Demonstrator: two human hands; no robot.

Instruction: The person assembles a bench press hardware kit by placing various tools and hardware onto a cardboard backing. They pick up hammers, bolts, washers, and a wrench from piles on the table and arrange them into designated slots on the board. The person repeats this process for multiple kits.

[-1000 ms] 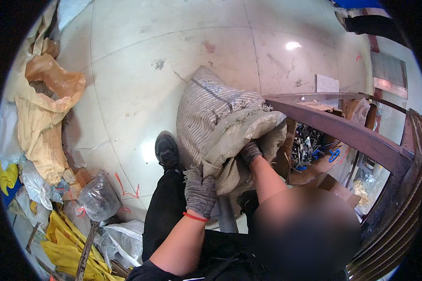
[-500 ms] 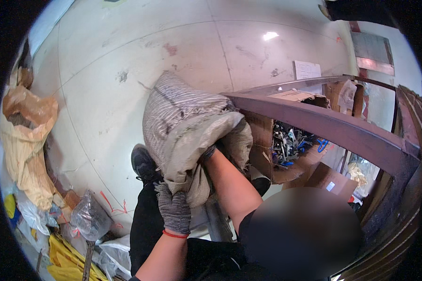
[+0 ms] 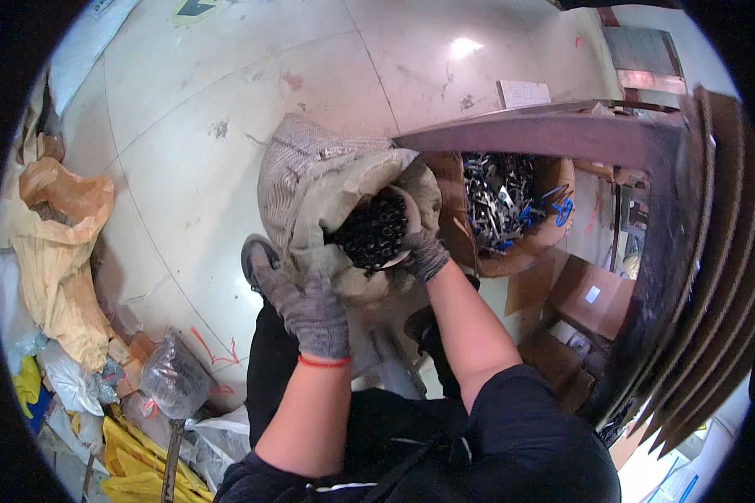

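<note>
A pale round bowl with a smooth rim (image 3: 413, 216), heaped with small black tube-like pieces (image 3: 373, 230), sits tilted in the mouth of a grey-and-white striped woven sack with a rolled-back beige lining (image 3: 281, 180). The right hand (image 3: 428, 256), in a grey knitted glove, is clamped on the bowl's rim at the sack's right edge. The left hand (image 3: 306, 310), gloved alike, is at the sack's near left edge, thumb and fingers spread apart with the thumb side against the cloth; it does not appear to grip.

Judging by this view, the sack is open and the bowl is loaded, with its contents showing at the opening. The bowl has not been brought clear of the sack, nor emptied or set down. How many black pieces lie deeper in the sack is hidden, so the amount left cannot be told.

Just right of the sack stands a brown cardboard box (image 3: 565, 180) holding mixed silvery and dark metal parts (image 3: 499, 201), with a purple-brown metal frame (image 3: 554, 138) above it. Well to the left of the sack is a crumpled tan paper bag (image 3: 54, 260)
</note>
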